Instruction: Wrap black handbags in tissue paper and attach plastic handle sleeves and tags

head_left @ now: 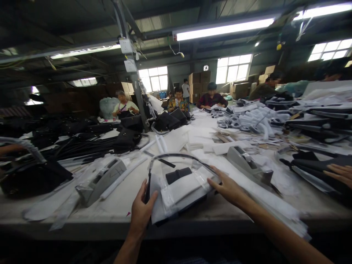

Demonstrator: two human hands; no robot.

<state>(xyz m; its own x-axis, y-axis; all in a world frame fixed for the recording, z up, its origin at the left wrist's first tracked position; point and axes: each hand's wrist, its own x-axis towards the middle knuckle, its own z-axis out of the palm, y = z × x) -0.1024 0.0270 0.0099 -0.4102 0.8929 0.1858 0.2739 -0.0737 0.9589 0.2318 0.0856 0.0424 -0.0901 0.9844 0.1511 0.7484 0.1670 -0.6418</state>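
Note:
A black handbag [178, 190] wrapped in white foam sheet lies at the near edge of the worktable [118, 205]. Its black handle arches above it. My left hand [141, 211] is closed on the bag's left end, thumb on the white wrap. My right hand [227, 187] rests on the bag's right end with the fingers pressed on the wrapping.
A grey tape dispenser [100, 179] sits left of the bag, another [247, 163] to its right. Black bags [129, 137] and white foam-wrapped handles [253, 119] are piled further back. Another person's hand [341, 174] lies on black pieces at the right. Several workers sit at the far end.

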